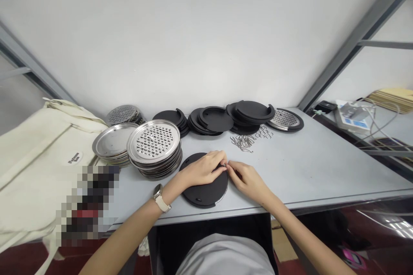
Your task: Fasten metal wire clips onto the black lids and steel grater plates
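Note:
A round black disc (203, 191) lies flat at the table's front, with a thin metal rim showing at its right edge. My left hand (206, 167) rests over this disc, thumb and fingers closed at its upper right edge. There my right hand (247, 180) meets it, fingertips pinched together. A tiny metallic glint shows between the two hands; the fingers hide what it belongs to. Beyond the hands lie a small pile of thin metal hooks (242, 142) and several metal rings (263, 132). Just left of the disc stands a stack of perforated metal grater plates (158, 142).
Black discs (216, 119) stand in several stacks along the wall. A grater plate in a black holder (285, 120) lies at the back right. More metal plates (114, 139) and a cream bag (38, 150) are at left. Cables and a white box (351, 116) sit at right.

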Motion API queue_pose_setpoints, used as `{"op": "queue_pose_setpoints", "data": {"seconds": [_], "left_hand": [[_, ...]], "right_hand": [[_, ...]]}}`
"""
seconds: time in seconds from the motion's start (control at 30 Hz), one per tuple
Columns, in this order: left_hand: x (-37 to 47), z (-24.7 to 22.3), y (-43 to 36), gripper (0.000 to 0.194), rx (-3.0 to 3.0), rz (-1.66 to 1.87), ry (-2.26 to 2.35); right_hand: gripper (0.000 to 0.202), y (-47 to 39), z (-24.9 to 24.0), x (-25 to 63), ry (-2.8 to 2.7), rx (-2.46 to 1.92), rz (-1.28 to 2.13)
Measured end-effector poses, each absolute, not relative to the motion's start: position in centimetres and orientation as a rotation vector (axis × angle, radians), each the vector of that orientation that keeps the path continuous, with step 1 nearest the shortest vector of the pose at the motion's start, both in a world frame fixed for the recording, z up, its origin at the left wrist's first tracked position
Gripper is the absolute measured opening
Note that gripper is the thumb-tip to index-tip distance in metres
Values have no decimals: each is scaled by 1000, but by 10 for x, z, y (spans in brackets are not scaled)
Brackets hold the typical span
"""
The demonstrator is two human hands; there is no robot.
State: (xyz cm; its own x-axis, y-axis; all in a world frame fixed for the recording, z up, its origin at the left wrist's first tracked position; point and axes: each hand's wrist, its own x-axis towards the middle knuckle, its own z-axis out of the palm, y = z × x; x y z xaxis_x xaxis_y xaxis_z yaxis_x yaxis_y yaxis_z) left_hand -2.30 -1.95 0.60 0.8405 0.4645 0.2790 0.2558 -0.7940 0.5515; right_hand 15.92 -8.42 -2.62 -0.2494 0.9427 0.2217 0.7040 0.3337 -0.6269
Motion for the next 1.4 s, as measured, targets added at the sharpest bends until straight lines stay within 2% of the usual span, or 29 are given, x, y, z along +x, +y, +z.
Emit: {"op": "queue_pose_setpoints", "data": {"seconds": [1.4], "left_hand": [[-25,4,-21,9,2451,549,550]], "right_hand": [[26,-84,-26,156,-1910,-1507,505]]}}
